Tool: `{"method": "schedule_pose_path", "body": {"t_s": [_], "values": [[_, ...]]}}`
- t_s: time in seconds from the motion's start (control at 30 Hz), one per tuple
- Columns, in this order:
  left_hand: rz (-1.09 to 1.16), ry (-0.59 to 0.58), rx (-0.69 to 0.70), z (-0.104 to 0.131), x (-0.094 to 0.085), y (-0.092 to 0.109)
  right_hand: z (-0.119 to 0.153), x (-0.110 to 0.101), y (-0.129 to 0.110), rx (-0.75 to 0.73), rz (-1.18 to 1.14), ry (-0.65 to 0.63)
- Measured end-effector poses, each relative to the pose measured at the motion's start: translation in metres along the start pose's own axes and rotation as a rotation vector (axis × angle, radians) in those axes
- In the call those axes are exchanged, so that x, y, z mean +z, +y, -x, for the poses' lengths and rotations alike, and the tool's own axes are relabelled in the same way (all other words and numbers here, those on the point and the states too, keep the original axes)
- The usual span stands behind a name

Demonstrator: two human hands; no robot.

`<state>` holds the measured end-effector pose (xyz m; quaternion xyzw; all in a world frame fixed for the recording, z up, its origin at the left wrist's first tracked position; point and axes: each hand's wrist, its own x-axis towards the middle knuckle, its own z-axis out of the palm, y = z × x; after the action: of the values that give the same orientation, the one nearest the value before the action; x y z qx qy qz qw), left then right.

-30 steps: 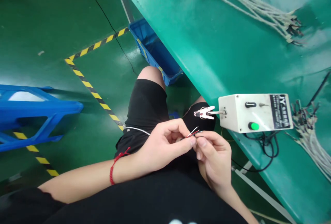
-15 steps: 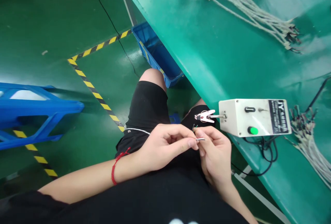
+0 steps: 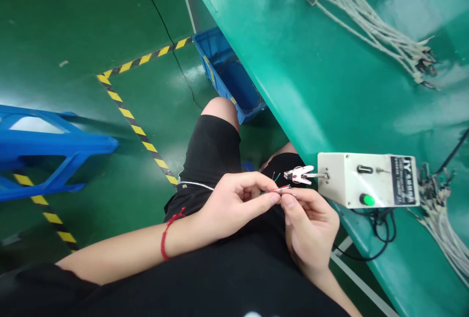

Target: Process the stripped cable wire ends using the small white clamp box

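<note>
Head view: my left hand [image 3: 234,204] has thumb and index finger clamped on a small group of thin red, white and green insulated wires [image 3: 283,188]. The wires are in front of my torso, at the meeting point of both hands. Red and white ends point toward my right hand [image 3: 311,224]; green end angles up and away from me. My right thumb and index finger are together, tips right at the wires and next to my left thumb tip. Can't tell how firmly they pinch, strand too small. Red braided cord bracelet [image 3: 163,239] on my left wrist.

Just beyond my right fingers: small white-and-black clip [image 3: 298,174] on a metal rod, sticking out of a cream rectangular metal box [image 3: 335,180]. Box has a round green button [image 3: 368,200], black knob, toggle switch and dark label. It sits at the near edge of the glossy green table [image 3: 293,73]. Black cord [image 3: 384,243] loops beside it, partly over the edge.

On the table: one pale cable bundle with clear-ended plugs [image 3: 366,19] toward the far side, another pale cable bundle with loose dark wire ends [image 3: 441,219] right of the box. Blue plastic crate [image 3: 216,80] near the table edge, lower down. Blue plastic stool [image 3: 54,145] out left.
</note>
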<state>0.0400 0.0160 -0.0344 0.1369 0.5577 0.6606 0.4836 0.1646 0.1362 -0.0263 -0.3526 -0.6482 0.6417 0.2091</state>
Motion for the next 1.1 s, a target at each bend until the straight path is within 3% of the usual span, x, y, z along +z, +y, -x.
{"method": "schedule_pose_path", "body": {"t_s": [0.13, 0.23, 0.33, 0.43, 0.57, 0.67, 0.8, 1.1], "values": [[0.093, 0.016, -0.008, -0.003, -0.001, 0.003, -0.001, 0.002, 0.000, 0.002, -0.010, 0.014], [0.153, 0.014, 0.028, -0.003, -0.003, 0.004, -0.005, 0.004, 0.002, 0.094, -0.092, -0.015], [0.139, -0.066, 0.079, -0.004, -0.005, 0.005, -0.010, 0.005, 0.004, 0.202, -0.172, -0.069], [0.073, -0.131, 0.091, -0.004, -0.007, 0.005, -0.010, 0.005, 0.003, 0.176, -0.085, -0.042], [-0.027, -0.048, 0.103, -0.005, -0.006, 0.005, -0.004, 0.004, -0.002, -0.036, 0.089, 0.093], [-0.127, -0.011, 0.155, -0.004, -0.005, 0.003, 0.000, 0.004, -0.005, -0.095, 0.121, 0.057], [-0.171, 0.016, 0.160, -0.004, -0.004, 0.001, -0.002, 0.007, -0.006, -0.082, 0.132, 0.040], [0.104, 0.176, -0.025, -0.012, 0.002, -0.006, -0.008, 0.004, 0.012, 0.107, -0.038, -0.015]]}}
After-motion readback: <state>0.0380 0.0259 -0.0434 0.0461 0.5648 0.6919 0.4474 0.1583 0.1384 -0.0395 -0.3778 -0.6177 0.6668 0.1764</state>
